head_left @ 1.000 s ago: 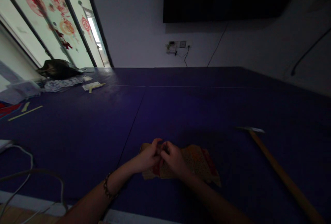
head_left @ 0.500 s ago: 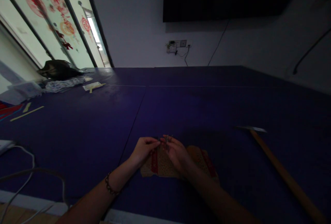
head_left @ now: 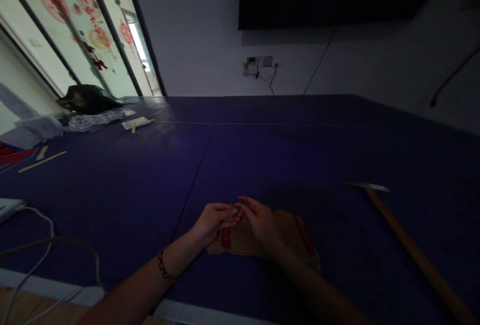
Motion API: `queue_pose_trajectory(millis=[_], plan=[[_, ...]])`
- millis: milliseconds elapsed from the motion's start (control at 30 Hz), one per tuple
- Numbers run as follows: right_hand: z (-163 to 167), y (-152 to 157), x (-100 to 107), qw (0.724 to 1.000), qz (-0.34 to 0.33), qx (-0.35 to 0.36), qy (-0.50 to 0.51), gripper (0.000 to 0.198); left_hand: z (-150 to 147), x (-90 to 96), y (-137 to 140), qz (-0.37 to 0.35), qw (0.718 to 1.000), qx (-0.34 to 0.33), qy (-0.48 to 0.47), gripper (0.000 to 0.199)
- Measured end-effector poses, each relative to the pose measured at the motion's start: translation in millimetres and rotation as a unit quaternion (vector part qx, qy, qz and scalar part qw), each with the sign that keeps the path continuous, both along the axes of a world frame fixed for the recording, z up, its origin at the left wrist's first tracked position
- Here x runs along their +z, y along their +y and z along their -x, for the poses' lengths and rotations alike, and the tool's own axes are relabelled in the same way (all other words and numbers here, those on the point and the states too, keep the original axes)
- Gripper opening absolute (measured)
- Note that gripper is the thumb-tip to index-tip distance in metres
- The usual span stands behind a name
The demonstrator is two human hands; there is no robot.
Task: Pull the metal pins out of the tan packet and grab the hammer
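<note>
My left hand (head_left: 214, 221) and my right hand (head_left: 261, 221) meet fingertip to fingertip at the lower middle of the head view. Small, thin metal pieces that look like nails (head_left: 231, 205) glint between the fingers. Both hands are closed in a pinch: the left on a nail, the right on what seem to be several nails, mostly hidden by its fingers. Under the hands lies a worn piece of printed cardboard (head_left: 240, 243), tan with red bands, partly covered by the right hand. A beaded bracelet circles my left wrist.
A hammer (head_left: 407, 242) with a wooden handle lies to the right on the purple tabletop (head_left: 285, 155). White cables and a power strip (head_left: 11, 207) are at the left edge. Farther back left are a black bag (head_left: 88, 99), papers and yellow strips.
My right hand has turned and its fingers have closed more over the nails, which showed as a bundle before. The left fingers have come closer to the right ones. The view has shifted slightly.
</note>
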State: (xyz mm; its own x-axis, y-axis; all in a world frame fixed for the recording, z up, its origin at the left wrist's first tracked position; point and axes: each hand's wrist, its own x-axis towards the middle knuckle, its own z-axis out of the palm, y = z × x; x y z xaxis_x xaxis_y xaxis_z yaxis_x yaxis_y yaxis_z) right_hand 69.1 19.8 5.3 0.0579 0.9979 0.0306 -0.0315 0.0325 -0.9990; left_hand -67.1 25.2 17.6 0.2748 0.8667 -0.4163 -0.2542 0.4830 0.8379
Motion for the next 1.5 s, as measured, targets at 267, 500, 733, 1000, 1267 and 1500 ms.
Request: queue_pose_trajectory(millis=[267,500,733,1000,1267,1500], plan=[[-2,-5,4,0.993,-0.056,0.007,-0.106,0.02,-6,0.1,-8,-0.048,0.998,0.035,0.005,0.021],[-3,-8,8,0.986,-0.071,0.03,-0.146,0.024,-7,1.9,-9,-0.078,0.996,0.049,0.006,0.021],[-1,-11,11,0.98,-0.069,0.039,-0.18,0.027,-7,-1.7,-6,-0.065,0.996,0.052,0.013,0.027],[4,-12,5,0.981,-0.036,0.109,-0.159,0.044,-9,-0.4,-6,-0.049,0.996,0.065,-0.037,0.028],[8,-11,1,0.981,0.012,0.154,-0.119,0.045,-8,-0.6,-8,-0.059,0.997,0.053,-0.022,0.025],[8,-12,-2,0.978,0.027,0.171,-0.119,0.047,-6,-0.5,-4,-0.062,0.998,0.03,0.006,0.026]])
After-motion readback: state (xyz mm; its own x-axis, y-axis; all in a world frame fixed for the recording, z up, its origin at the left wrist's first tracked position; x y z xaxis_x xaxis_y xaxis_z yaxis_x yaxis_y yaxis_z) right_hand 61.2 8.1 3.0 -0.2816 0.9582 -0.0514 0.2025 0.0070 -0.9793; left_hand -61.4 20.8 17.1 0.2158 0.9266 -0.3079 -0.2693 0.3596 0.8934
